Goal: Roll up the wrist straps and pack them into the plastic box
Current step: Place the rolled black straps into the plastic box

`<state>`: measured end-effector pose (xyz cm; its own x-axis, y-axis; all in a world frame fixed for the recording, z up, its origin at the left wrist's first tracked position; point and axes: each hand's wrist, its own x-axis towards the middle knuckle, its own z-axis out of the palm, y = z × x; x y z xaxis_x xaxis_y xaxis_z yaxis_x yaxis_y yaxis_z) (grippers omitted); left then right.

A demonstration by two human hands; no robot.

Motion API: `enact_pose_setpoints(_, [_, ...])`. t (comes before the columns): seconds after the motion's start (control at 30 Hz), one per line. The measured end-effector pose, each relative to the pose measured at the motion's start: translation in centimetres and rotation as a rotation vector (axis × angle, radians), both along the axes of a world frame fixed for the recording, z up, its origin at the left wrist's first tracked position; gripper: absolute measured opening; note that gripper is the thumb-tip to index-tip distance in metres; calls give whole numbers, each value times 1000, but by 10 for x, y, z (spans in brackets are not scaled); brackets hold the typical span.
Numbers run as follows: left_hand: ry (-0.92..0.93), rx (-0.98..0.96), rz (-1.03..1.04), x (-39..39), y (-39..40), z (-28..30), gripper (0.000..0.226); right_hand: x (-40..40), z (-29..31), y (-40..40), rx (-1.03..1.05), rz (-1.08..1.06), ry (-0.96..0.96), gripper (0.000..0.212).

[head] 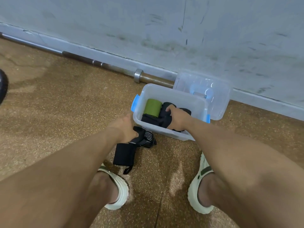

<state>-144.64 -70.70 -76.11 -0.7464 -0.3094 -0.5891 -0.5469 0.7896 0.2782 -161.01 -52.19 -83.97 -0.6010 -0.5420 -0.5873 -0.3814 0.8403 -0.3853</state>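
- Plastic box (pixel 164 94): clear, open, on the speckled brown floor (pixel 65 104) near the grey wall (pixel 148 30). Blue latches (pixel 135 102) on its left and right ends.
- Lid (pixel 218 96): clear, lies just behind the box on the far-right side, against the foot of the wall.
- Inside the box: one green rolled strap (pixel 153 106) at the far left, upright on its end or nearly so; dark rolled straps (pixel 153 120) packed beside and in front of it.
- Right hand (pixel 176 117): down inside the box, fingers curled over a black rolled strap (pixel 165 112), gripping it among the other dark rolls.
- Left hand (pixel 126 127): just left of the box, outside it, low to the floor, fingers closed on a black strap with white stripes (pixel 148 139).
- That striped strap is partly bunched at the hand; its plain black tail (pixel 124 154) lies flat on the floor toward the near side, ending in a small loop (pixel 127 170).
- Barbell (pixel 92 62): lies along the base of the wall, running from far left to the box's far side; its collar (pixel 138 75) is near the box.
- Both feet in pale slip-on shoes (pixel 120 191), at the near edge, one either side of the strap tail.
- Dark rounded object (pixel 3 86) at the far-left edge; cannot tell what it is.
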Motion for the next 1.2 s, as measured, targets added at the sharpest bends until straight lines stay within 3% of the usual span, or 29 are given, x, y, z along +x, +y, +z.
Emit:
enact_pose_setpoints(0.3, [-27,110,19,4,1,-17,109,-4,-8,0,-6,-20,-48,82])
enact_pose_setpoints(0.5, [-56,152,11,2,-10,-22,119,10,-29,0,-41,-164,73,56])
enact_pose_setpoints(0.67, [-106,100,-31,2,-8,-18,119,5,-10,-3,37,-72,-15,86])
enact_pose_setpoints(0.73, [-98,81,-39,0,-6,-15,114,5,4,-8,63,-48,-20,87])
enact_pose_setpoints(0.8, [-79,63,-36,-2,-7,-16,108,10,14,-19,-45,-102,94,67])
enact_pose_setpoints(0.9, [-91,101,-6,0,-14,-17,101,34,28,-43,-424,-358,275,29])
enact_pose_setpoints(1.0, [-124,128,41,12,-24,-15,98,82,43,-66,-756,-465,314,13])
enact_pose_setpoints(1.07, [-168,111,67,25,-32,-20,99,123,35,-69,-793,-468,294,10])
enact_pose_setpoints(1.2, [-243,94,86,37,-39,-26,96,190,-19,-54,-548,-600,8,15])
